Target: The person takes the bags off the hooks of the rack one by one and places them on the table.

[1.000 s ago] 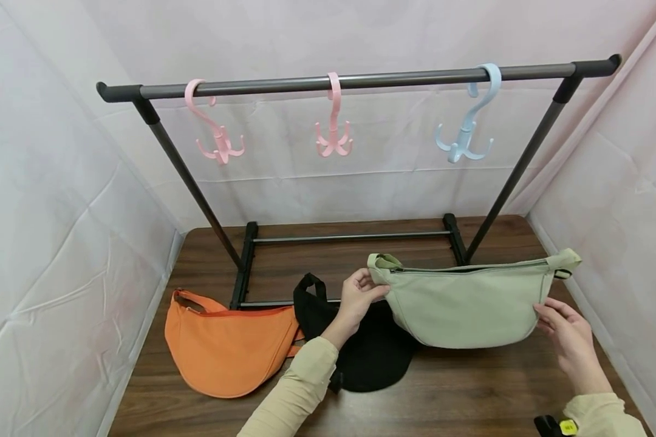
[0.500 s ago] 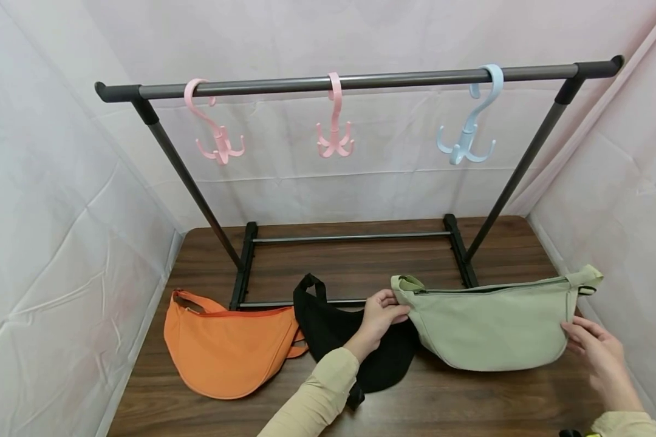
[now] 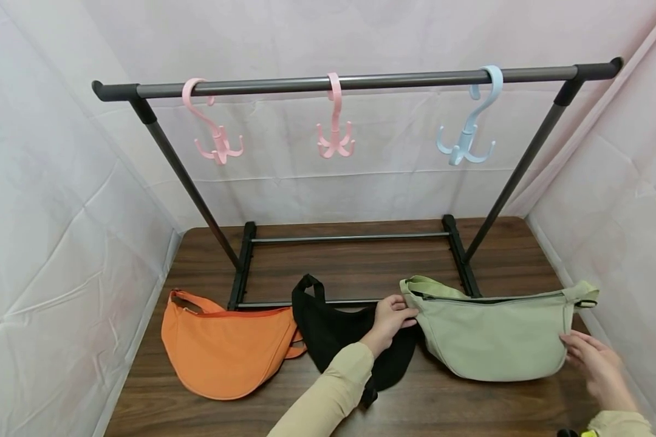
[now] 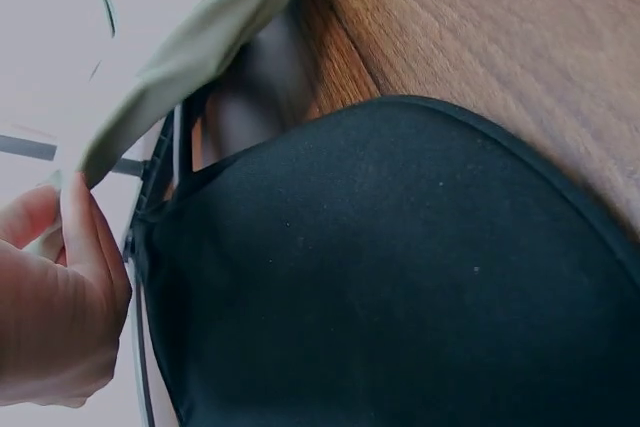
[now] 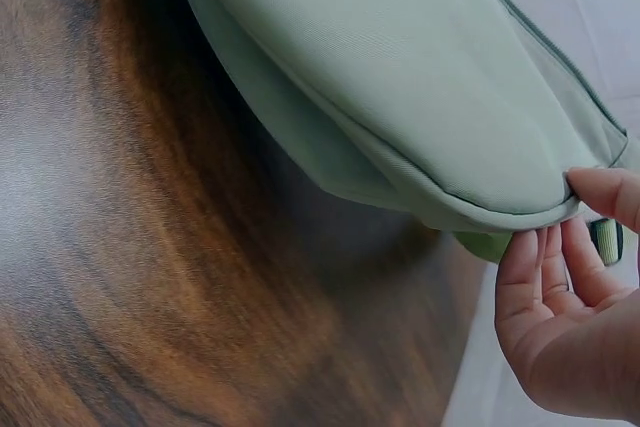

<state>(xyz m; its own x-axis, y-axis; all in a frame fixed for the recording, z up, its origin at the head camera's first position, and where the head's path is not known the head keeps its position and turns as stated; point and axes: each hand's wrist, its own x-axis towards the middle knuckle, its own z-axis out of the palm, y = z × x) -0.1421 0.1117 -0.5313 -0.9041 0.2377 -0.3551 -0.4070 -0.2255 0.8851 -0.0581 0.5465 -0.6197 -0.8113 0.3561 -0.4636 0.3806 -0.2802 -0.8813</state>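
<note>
A light green zippered sling bag (image 3: 494, 337) is at the right of the table in the head view, its strap folded behind its top edge. My left hand (image 3: 389, 321) pinches its left top corner between thumb and fingers, and the left wrist view has that hand (image 4: 60, 287) at the fabric edge. At the bag's right side my right hand (image 3: 593, 364) pinches the edge; in the right wrist view the hand (image 5: 575, 297) has its thumb on top and fingers beneath. A black bag (image 3: 333, 331) lies partly behind my left arm. Left of it is an orange bag (image 3: 229, 352).
A dark metal rack (image 3: 284, 85) spans the back, its base bars on the wooden table (image 3: 350, 261). From its rail hang two pink hooks (image 3: 218, 136) (image 3: 335, 130) and a blue hook (image 3: 464, 136). White fabric walls (image 3: 60, 243) surround the table on three sides.
Both hands have moved right and toward the front with the green bag, which has come lower. Over the last half second the bag has sunk slightly further. The orange bag and hooks stay put.
</note>
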